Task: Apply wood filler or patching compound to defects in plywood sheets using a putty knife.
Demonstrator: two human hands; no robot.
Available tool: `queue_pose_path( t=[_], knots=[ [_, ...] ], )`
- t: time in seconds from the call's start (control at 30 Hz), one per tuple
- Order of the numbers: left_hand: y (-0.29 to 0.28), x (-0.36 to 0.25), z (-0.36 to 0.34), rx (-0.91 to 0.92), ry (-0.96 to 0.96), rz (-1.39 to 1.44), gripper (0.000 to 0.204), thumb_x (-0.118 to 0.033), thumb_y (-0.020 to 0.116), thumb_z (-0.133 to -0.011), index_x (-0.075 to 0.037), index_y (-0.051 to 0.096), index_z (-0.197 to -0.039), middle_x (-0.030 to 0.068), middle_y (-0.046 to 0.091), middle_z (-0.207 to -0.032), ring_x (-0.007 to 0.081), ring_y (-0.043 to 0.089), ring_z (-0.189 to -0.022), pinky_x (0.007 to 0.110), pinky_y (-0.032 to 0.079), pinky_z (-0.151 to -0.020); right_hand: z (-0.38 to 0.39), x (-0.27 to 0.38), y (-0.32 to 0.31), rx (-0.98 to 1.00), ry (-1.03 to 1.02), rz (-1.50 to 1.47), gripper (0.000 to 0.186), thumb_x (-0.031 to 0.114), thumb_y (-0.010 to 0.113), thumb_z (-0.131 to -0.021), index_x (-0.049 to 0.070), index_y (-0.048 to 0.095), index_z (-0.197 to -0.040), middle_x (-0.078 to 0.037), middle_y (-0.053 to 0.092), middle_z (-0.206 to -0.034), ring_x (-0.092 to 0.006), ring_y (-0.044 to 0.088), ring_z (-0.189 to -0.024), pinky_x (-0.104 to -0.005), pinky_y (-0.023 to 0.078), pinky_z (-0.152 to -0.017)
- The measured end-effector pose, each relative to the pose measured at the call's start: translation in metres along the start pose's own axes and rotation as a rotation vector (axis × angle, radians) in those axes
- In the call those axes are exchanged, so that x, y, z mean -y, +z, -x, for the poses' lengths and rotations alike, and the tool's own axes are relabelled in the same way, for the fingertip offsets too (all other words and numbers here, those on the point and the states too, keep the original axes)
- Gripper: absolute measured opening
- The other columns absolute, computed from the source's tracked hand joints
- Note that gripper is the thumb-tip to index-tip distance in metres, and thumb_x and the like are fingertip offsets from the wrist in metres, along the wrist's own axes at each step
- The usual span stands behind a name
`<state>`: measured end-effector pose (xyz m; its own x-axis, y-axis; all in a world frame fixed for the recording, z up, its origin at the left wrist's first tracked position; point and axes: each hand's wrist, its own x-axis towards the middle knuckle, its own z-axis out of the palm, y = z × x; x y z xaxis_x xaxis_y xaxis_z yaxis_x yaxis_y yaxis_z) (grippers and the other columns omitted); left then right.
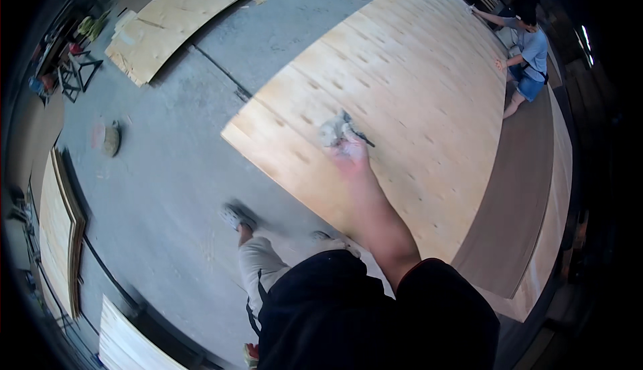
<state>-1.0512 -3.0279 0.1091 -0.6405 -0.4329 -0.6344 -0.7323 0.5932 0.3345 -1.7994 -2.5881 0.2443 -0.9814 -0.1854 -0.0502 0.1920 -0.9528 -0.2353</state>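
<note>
Nearest the camera is the wearer's black shirt [348,316], filling the lower middle, with light trousers [262,261] and a grey clog [236,216] on the grey floor [167,189]. From the left, a stack of plywood panels [57,229] lies on that floor, with a pale sheet [130,343] below it at the lower edge; farther up are a dark metal stand [88,68] and a rounded object [110,139], and a long plywood stack [201,12] runs toward the top. The large plywood sheet [402,89], pale with rows of brown marks, spreads from the middle to the right, where a brown board [512,189] shows past its edge. Beside its far right edge, a co-worker [532,55] in a grey-blue top and blue shorts reaches both arms toward it. What may be the left hand [250,354] is cut off at the lower edge; I cannot tell how its fingers are set. The right forearm extends forward over the large sheet, and the right hand [351,149] has its fingers curled around a crumpled grey-white wad [331,131], a slim dark tool [364,138] jutting out rightward. Blur hides the wad's material, the tool's kind and whether either touches the wood.
</note>
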Motion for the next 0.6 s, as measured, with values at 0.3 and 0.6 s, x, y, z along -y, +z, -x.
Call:
queue_pose_path(
  t=[0.3,0.6],
  knots=[
    [-0.368,-0.112,-0.445,0.048,-0.472,0.802,0.057,-0.059,0.043,-0.094,-0.008,0.055,-0.117,0.0037,0.062,-0.108,0.0228,0.057,-0.100,0.040,0.040,-0.093,-0.098,-0.056,0.033,-0.191,-0.465,-0.029,0.031,0.014,0.054,-0.095,0.007,0.053,-0.125,-0.008,0.063,-0.115,-0.0218,0.061,-0.100,-0.0357,0.050,-0.088],
    [-0.584,-0.662,-0.828,0.221,0.209,0.462,0.069,-0.058,0.053,-0.089,-0.022,0.035,-0.145,0.0039,0.041,-0.147,0.0224,0.042,-0.126,0.046,0.023,-0.108,-0.162,-0.068,0.043,-0.349,-1.014,-0.078,0.037,0.007,0.053,-0.094,0.003,0.049,-0.131,-0.010,0.062,-0.117,-0.0244,0.060,-0.112,-0.0389,0.049,-0.099]
  ],
)
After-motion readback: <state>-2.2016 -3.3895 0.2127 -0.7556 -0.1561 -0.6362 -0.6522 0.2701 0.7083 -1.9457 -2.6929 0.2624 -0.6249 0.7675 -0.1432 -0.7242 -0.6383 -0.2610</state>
